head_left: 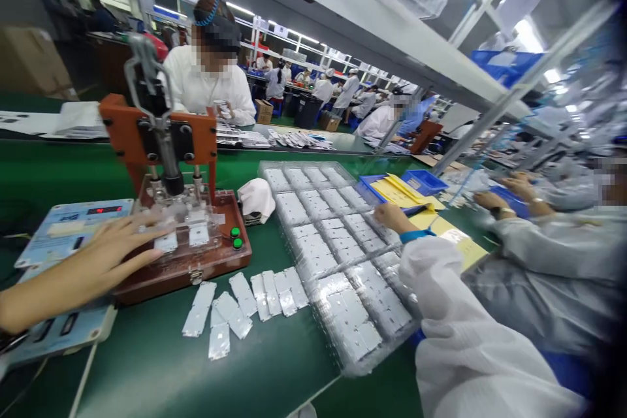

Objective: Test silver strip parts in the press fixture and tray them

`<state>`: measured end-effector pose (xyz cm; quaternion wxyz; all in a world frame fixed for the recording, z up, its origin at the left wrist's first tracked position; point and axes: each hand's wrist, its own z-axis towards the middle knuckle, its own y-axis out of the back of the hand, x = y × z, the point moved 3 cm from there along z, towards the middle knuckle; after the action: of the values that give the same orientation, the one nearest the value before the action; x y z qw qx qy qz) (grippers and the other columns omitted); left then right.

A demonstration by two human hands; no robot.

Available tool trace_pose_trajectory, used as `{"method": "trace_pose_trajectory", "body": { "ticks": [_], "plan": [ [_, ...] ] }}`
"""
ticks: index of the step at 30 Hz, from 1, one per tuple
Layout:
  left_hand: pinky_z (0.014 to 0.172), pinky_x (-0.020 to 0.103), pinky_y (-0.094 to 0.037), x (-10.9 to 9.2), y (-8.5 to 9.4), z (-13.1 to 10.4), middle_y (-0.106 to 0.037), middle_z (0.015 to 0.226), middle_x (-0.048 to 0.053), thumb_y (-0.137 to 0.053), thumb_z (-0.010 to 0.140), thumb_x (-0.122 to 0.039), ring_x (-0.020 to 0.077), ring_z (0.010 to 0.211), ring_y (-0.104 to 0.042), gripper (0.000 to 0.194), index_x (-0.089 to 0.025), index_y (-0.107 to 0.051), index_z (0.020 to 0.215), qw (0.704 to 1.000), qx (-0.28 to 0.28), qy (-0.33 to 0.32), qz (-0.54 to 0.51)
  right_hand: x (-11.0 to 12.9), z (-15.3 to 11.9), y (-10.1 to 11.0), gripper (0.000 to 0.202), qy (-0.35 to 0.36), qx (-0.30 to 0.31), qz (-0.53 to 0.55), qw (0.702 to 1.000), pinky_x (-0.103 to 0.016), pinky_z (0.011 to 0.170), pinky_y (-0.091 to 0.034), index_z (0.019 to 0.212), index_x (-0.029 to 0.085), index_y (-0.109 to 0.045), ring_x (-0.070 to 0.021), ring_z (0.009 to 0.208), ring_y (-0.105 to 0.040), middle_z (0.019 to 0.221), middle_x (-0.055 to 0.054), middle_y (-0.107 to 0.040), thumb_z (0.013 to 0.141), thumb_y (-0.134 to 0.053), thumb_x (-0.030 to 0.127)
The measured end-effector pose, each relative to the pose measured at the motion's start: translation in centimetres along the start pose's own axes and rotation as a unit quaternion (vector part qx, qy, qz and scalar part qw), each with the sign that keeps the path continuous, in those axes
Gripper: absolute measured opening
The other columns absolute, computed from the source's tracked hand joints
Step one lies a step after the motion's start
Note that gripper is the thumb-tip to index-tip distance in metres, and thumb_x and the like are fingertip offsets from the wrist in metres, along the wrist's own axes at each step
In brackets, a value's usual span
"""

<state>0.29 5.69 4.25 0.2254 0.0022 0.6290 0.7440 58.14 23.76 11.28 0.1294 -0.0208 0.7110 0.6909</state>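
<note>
My left hand [115,241] lies over the front left of a press fixture [169,144], its fingers stretched out and partly blurred. Beside the fingertips, small white plates [198,234] sit in the fixture's clear nest. My right hand [390,217], with a blue wristband, is closed at the right edge of a clear compartment tray [337,360]. What its fingers hold, if anything, is hidden. White plates [313,248] fill the tray's compartments. Between tray and fixture, several loose white plates [242,295] are spread on the green table [161,372].
Two green buttons [236,238] are on the fixture's base. At its left stands a control box [63,228] with a red display. A white cloth bundle [257,201], yellow sheets [399,191] and a blue bin [422,181] are nearby. A co-worker's hands [492,202] are at right.
</note>
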Motion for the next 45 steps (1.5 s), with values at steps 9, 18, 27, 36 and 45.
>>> {"method": "trace_pose_trajectory", "body": {
  "ticks": [9,18,27,36,45],
  "plan": [
    [0.115,0.055,-0.012,-1.0,0.6,0.4,-0.026,0.157,0.003,-0.028,0.094,-0.054,0.0313,0.145,-0.015,0.059,-0.026,-0.042,0.144,0.989,0.087,0.072,-0.091,12.0,-1.6,9.3,0.019,0.134,-0.163,0.073,0.975,-0.040,0.087,-0.049,0.093,0.016,-0.065,-0.0301,0.094,-0.063,0.095,-0.013,-0.068,0.088,-0.052,0.029],
    [0.115,0.056,-0.015,-0.9,0.5,0.3,-0.031,0.156,0.005,-0.028,0.097,-0.047,0.0321,0.144,-0.017,0.054,-0.026,-0.041,0.144,0.992,0.071,0.054,-0.085,31.5,-10.3,21.6,0.057,0.457,-0.254,0.382,0.762,-0.029,0.083,-0.047,0.109,0.007,-0.056,-0.0118,0.095,-0.063,0.095,-0.004,-0.063,0.097,-0.018,0.047],
    [0.112,0.052,-0.027,2.4,2.3,-2.2,-0.035,0.152,0.008,-0.030,0.098,-0.052,0.0321,0.137,-0.033,0.049,-0.025,-0.055,0.129,0.998,-0.021,0.036,-0.042,44.3,-10.7,27.0,0.023,0.414,0.120,0.596,0.678,-0.019,0.050,-0.048,0.085,0.018,-0.042,-0.0027,0.050,-0.054,0.052,0.010,-0.047,0.104,-0.030,0.023],
    [0.115,0.050,-0.019,8.3,0.6,-5.4,-0.015,0.160,0.013,-0.050,0.078,-0.076,0.0360,0.146,-0.012,0.105,-0.018,-0.009,0.154,0.986,0.109,0.125,-0.018,37.1,-21.2,22.3,0.023,0.620,-0.419,0.463,0.475,-0.023,0.077,-0.054,0.107,0.010,-0.059,-0.0070,0.082,-0.061,0.097,-0.003,-0.060,0.095,-0.039,0.008],
    [0.115,0.058,-0.002,6.0,-0.8,-5.6,0.002,0.160,0.012,-0.060,0.071,-0.077,0.0382,0.145,0.008,0.122,-0.022,0.013,0.152,0.971,0.212,0.105,-0.030,38.2,-20.8,14.5,0.023,0.626,-0.483,0.407,0.457,-0.045,0.088,-0.053,0.089,0.022,-0.060,-0.0174,0.101,-0.062,0.099,-0.004,-0.063,0.092,-0.042,0.007]
  ]
}}
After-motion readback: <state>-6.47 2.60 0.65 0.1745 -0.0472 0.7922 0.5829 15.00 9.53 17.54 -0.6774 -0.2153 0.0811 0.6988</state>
